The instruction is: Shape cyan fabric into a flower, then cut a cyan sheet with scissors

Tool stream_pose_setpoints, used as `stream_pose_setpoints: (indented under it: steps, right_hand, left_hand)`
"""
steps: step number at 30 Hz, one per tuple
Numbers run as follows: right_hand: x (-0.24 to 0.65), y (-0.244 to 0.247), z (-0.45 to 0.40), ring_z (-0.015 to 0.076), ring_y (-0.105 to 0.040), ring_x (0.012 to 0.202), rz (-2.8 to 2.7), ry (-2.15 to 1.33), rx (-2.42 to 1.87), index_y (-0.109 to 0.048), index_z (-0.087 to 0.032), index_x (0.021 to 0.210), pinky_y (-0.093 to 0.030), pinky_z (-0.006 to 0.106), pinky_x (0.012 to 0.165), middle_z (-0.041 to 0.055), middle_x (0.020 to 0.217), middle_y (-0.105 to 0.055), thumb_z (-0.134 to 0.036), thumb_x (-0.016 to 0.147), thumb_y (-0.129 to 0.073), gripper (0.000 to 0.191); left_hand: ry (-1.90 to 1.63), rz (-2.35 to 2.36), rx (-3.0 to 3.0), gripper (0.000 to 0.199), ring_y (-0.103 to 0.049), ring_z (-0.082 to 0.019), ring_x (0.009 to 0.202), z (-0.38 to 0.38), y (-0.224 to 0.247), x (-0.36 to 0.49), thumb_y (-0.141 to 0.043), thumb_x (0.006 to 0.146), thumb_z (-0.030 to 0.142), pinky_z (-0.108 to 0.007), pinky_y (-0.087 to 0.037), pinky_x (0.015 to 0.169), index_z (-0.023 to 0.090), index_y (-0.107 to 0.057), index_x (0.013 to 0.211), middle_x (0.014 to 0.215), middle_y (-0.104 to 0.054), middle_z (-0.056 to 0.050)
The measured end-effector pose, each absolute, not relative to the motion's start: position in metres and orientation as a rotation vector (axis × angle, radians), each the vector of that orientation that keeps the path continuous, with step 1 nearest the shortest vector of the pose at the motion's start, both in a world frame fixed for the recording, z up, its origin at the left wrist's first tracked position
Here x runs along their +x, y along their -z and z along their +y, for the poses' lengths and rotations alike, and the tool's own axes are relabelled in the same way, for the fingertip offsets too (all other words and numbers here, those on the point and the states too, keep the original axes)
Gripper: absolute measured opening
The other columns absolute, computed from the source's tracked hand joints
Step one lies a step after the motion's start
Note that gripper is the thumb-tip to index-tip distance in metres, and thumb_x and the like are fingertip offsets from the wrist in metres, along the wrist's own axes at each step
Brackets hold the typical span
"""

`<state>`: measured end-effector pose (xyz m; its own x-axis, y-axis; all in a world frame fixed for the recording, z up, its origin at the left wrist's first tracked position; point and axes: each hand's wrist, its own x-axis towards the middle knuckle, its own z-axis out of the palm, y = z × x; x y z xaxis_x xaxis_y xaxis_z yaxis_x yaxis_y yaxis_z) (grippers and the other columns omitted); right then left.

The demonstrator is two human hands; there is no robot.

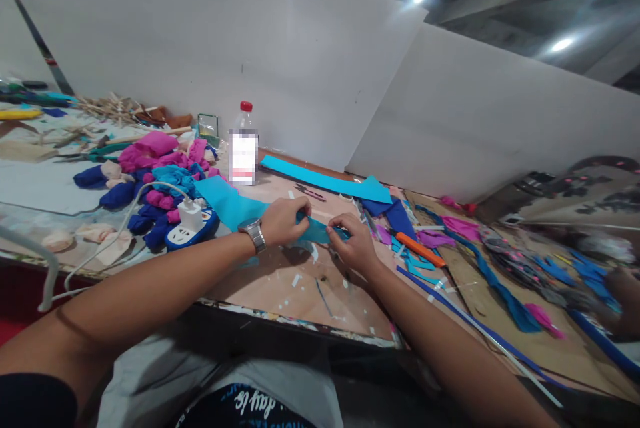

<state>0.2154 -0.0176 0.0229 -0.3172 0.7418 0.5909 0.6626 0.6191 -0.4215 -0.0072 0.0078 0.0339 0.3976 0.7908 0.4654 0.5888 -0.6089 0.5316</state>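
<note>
A turquoise strip (231,207), thin like crepe paper or cloth, runs over the table and up between my two hands. My left hand (284,221), with a metal watch on its wrist, pinches it with bent fingers. A short way to the right, my right hand (353,245) has thumb and fingertips closed on the strip's other end. The stretch between the hands looks narrow and gathered. Behind them lies a longer flat turquoise band (325,179), with small dark scissors or snips (310,192) in front of it.
Left of my hands are a blue power strip (193,231) with a plug and pink and blue bundles (150,155). A red-capped bottle (245,118) stands behind. An orange cutter (420,249) lies among scraps at right. Another person's hand (623,298) is at far right.
</note>
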Motion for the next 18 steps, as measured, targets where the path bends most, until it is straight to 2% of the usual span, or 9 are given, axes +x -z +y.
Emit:
stream_pose_setpoints:
  steps: [6, 13, 18]
  right_hand:
    - [0.2134, -0.0233, -0.0188, 0.0227, -0.060, 0.082, -2.052, -0.132, -1.108, -0.061, -0.022, 0.082, -0.047, 0.038, 0.077, 0.0061, 0.083, -0.066, -0.027, 0.090, -0.061, 0.010]
    - [0.2117, -0.0246, -0.0197, 0.0226, -0.060, 0.081, -2.085, -0.148, -1.100, -0.062, -0.022, 0.082, -0.046, 0.038, 0.076, 0.0054, 0.082, -0.066, -0.028, 0.091, -0.061, 0.010]
    - [0.2121, -0.0251, -0.0186, 0.0233, -0.061, 0.083, -2.055, -0.133, -1.113, -0.062, -0.022, 0.082, -0.047, 0.039, 0.078, 0.0055, 0.083, -0.067, -0.027, 0.090, -0.061, 0.010]
  left_hand:
    - [-1.002, 1.202, 2.368, 0.011, -0.066, -0.021, 0.079, 0.0070, -0.0342, -0.0073, -0.055, 0.079, 0.017, -0.032, -0.046, 0.073, 0.021, -0.061, 0.087, 0.084, -0.073, -0.004]
    - [-1.019, 1.036, 2.448, 0.016, -0.066, -0.021, 0.082, 0.0069, -0.0289, -0.0067, -0.057, 0.080, 0.020, -0.032, -0.046, 0.077, 0.021, -0.065, 0.094, 0.089, -0.073, -0.003]
    - [-1.022, 1.174, 2.407, 0.013, -0.065, -0.021, 0.079, 0.0081, -0.0301, -0.0063, -0.056, 0.082, 0.022, -0.033, -0.044, 0.072, 0.021, -0.064, 0.093, 0.086, -0.072, -0.003]
